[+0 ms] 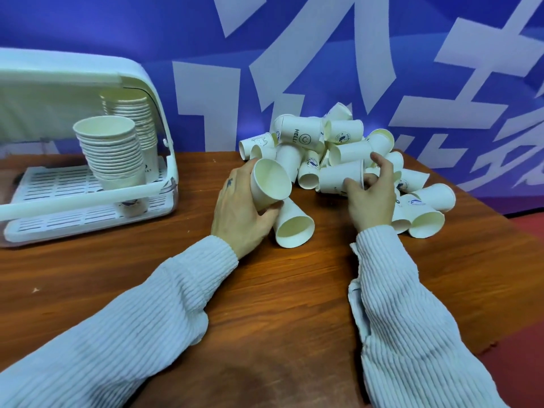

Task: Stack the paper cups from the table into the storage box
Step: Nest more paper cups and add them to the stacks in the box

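The left hand (240, 209) curled around a white paper cup (270, 184), mouth tilted up toward the camera. The right hand (369, 198) pinched the rim of another white printed cup (338, 179), lying on its side along the wooden table's (265, 304) far edge, mouth rightward.

On the table (294, 290), the box (159, 113) stands at far left, its lid raised. Two stacks stand in it: a near stack (113, 154) and a far stack (138, 122) just behind it to the right. A pile of cups (338, 142) lies at far right against the wall (176, 39). The left hand (241, 207) sits at the pile's left edge holding a cup (270, 184); another cup (294, 225) lies just right of it, touching. The right hand (371, 195) is at the pile's near side, on a lying cup (338, 178).
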Demonstrator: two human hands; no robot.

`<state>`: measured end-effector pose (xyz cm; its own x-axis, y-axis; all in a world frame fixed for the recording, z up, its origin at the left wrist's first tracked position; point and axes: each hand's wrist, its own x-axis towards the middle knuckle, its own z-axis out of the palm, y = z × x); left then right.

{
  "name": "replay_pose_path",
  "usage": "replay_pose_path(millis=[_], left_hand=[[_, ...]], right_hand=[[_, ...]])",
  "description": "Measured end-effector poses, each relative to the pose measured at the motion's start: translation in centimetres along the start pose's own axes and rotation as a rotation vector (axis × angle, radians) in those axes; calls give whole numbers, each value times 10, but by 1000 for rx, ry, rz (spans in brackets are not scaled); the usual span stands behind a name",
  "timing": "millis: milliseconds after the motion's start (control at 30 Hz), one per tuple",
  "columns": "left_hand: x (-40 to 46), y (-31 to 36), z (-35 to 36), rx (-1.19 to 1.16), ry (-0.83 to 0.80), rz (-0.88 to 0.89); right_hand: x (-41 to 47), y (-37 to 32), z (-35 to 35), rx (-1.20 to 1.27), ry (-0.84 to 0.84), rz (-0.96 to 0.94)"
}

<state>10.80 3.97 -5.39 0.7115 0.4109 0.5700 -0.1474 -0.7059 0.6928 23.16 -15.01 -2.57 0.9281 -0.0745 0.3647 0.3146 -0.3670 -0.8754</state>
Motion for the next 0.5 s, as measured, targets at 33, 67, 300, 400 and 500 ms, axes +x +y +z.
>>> replay_pose_path(millis=[33,67,300,400,500], left_hand=[[2,1,-2,-8,10,-6],[3,2,-3,-16,21,-7],[9,10,-21,-67,91,-32],[14,9,-43,-77,157,-55],[12,6,-69,-55,253,-71]], right_hand=[[-1,-1,2,33,-13,-9],[-3,-3,5,60,-26,-22],[-21,-30,28,290,-123,-76],[-25,-55,48,337,-204,-159],[-35,-85,70,373,-295,-318]])
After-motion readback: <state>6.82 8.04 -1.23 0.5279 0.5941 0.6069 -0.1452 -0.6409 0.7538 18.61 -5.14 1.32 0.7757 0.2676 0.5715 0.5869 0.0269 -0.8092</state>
